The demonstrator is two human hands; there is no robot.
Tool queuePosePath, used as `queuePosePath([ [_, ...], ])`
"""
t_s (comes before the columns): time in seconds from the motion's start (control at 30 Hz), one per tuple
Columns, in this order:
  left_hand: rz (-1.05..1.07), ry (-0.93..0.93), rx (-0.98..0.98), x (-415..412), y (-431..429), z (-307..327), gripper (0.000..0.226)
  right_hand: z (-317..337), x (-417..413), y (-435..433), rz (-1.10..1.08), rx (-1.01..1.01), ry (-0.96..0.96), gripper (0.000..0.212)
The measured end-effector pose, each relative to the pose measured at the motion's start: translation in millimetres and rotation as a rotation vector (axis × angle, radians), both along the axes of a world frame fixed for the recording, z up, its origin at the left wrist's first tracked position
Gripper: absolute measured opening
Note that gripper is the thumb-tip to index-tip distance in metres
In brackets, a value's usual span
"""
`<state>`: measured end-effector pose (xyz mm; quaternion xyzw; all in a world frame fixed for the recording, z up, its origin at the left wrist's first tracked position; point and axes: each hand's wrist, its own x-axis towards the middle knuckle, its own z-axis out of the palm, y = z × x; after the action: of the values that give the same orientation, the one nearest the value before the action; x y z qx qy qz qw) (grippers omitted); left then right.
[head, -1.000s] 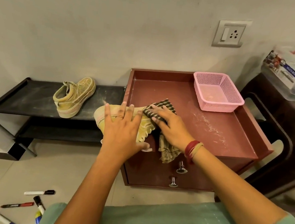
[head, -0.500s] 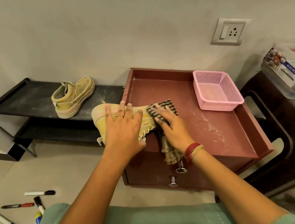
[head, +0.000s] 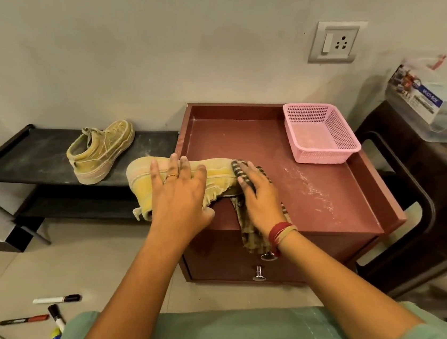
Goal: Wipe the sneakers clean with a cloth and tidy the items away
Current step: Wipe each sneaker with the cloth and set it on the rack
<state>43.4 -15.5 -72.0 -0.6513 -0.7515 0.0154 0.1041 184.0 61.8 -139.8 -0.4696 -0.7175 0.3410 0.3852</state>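
Maroon cabinet [head: 248, 138] with a tray-style top sits in the same spot as a second ago. The powdery white smears on its right half are untouched.

Black shoe rack [head: 37, 156] to its left, unchanged.

Pink basket [head: 327, 156] in the far right corner of the cabinet top hasn't moved; can't make out anything in it.

Sneaker [head: 216, 172], yellow-tan, lies tipped at the near left edge of the cabinet top, toe sticking out left past the edge. The toe seems to poke a touch further left than a second ago, otherwise same place.

Second sneaker [head: 99, 152] is on the rack's top shelf, well apart, not touched.

Left hand [head: 178, 192] stays spread over the sneaker's middle with the thumb hooked round the near edge. It clamps the shoe as before.

Right hand [head: 260, 198] has straight fingers flat on the checked cloth [head: 253, 237], pressing it onto the sneaker's right end. It has slid a short way along that end in the last second, and less cloth now shows beyond the fingertips. The two hands are just beside each other, not touching.

The cloth's tail hangs down the cabinet front, reaching the upper drawer knob [head: 268, 256].

Markers [head: 57, 299] lie loose on the floor, near left, as before.

My read is mid-wipe, short strokes on shoe one. The second shoe and tidying the cloth and markers likely remain to do.
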Motion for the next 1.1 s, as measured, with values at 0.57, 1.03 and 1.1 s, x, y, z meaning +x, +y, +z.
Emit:
queuePosePath([
  [0.57,0.011,0.002,-0.02,2,2,1,0.087,10,8,11,-0.259,-0.149,0.26,0.029],
  [1.03,0.008,-0.019,-0.013,2,3,1,0.087,-3,1,-1,-0.061,-0.075,0.069,0.043],
  [1.1,0.005,-0.024,-0.021,2,2,0,0.087,-2,3,0,-0.051,-0.091,-0.004,0.045],
])
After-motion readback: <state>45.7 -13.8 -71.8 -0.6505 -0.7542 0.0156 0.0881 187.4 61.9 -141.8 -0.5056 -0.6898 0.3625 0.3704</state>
